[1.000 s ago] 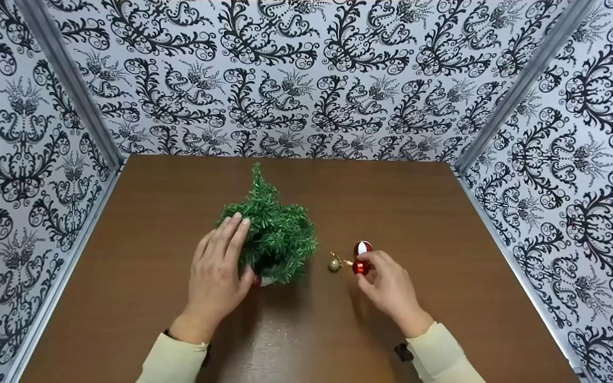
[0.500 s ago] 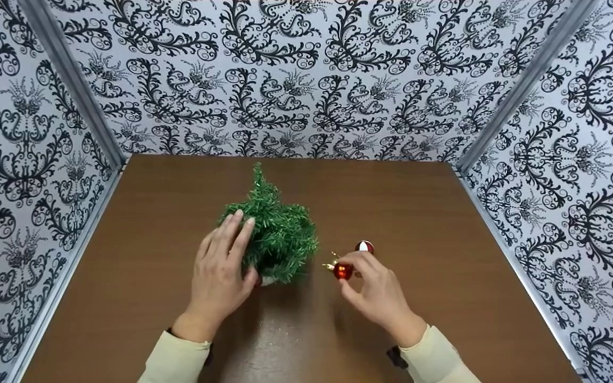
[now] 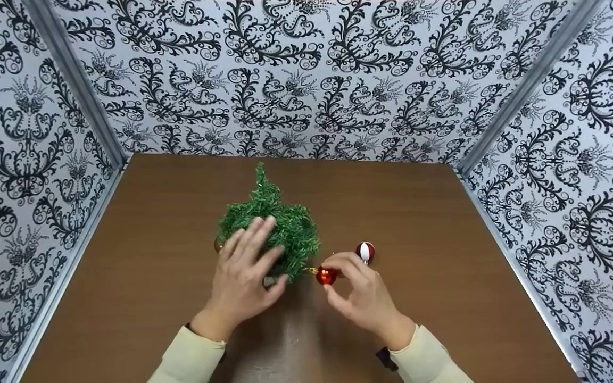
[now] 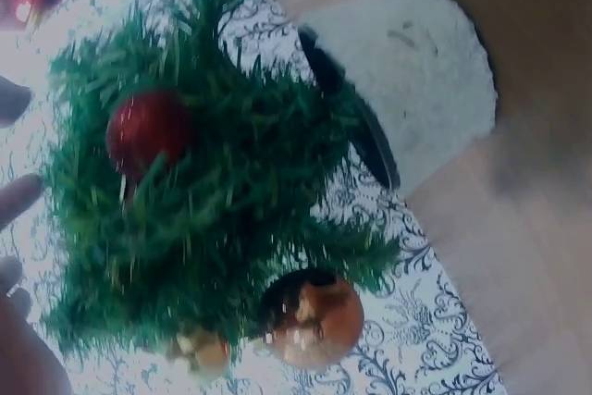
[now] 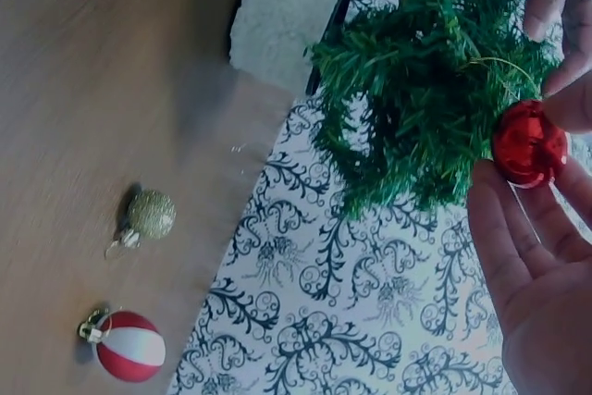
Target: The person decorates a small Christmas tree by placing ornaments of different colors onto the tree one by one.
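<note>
A small green tinsel Christmas tree stands in a whitish pot. My left hand is over its near side, fingers spread and overlapping the branches in the head view. Thumb and fingertips of my right hand pinch a shiny red bauble, its gold cap and loop pointing at the tree's right side. Hanging on the tree in the left wrist view are a dark red bauble, a shiny copper-gold bauble and a paler gold one.
On the brown table, right of the tree, lie a red-and-white striped bauble and a glittery gold bauble, the latter mostly behind my right hand in the head view. Patterned panels enclose the back and sides.
My right hand has carried the red bauble leftward, from beside the striped bauble to near the tree. My left hand has shifted right across the tree's front, its fingers spreading.
</note>
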`<action>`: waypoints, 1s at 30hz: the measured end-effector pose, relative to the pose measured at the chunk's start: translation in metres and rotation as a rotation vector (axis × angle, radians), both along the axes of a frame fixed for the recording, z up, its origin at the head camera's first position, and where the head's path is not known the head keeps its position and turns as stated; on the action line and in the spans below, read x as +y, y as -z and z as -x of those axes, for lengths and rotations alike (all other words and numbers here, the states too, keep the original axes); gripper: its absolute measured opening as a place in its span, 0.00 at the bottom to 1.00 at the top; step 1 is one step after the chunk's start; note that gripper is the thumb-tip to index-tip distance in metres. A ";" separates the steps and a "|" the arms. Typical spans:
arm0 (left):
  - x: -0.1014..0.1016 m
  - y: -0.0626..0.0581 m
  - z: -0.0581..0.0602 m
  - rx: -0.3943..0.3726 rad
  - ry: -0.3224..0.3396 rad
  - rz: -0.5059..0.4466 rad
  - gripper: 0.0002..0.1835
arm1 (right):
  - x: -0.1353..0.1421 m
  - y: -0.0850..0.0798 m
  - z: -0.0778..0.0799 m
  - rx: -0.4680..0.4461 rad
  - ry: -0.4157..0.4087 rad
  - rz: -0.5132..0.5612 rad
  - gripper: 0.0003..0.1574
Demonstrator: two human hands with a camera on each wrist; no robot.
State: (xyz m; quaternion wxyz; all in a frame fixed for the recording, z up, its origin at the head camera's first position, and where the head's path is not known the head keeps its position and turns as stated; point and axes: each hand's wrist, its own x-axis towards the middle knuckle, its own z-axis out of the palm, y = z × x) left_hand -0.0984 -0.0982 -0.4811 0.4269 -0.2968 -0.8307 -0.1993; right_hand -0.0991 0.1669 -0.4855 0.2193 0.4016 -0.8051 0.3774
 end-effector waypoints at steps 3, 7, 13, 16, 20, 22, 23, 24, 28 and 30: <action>0.008 0.003 -0.001 0.020 0.053 0.016 0.22 | -0.005 0.001 -0.001 -0.007 -0.018 0.025 0.21; 0.016 0.008 -0.001 0.009 0.067 0.047 0.15 | -0.011 0.004 -0.002 -0.036 -0.044 0.049 0.24; 0.021 0.011 -0.001 0.032 0.073 0.019 0.04 | -0.015 0.014 -0.003 -0.101 -0.039 0.054 0.25; 0.022 0.011 -0.001 0.040 0.056 -0.015 0.05 | -0.017 0.020 -0.001 -0.126 -0.015 0.033 0.26; 0.024 0.009 0.001 0.039 0.005 -0.026 0.06 | -0.021 0.027 0.003 -0.179 0.003 0.030 0.27; 0.026 0.008 0.001 0.027 -0.018 -0.015 0.06 | -0.024 0.029 0.005 -0.215 0.008 0.051 0.27; 0.027 0.008 0.002 0.022 -0.025 -0.010 0.06 | -0.026 0.030 0.005 -0.236 0.013 0.067 0.26; 0.028 0.008 0.002 0.015 -0.030 -0.003 0.06 | -0.028 0.031 0.005 -0.250 0.022 0.080 0.26; 0.030 0.008 0.002 -0.015 -0.029 0.016 0.05 | -0.034 0.034 0.005 -0.236 0.101 0.108 0.19; 0.031 0.008 0.002 -0.028 -0.025 0.015 0.05 | -0.038 0.034 0.005 -0.185 0.152 0.100 0.17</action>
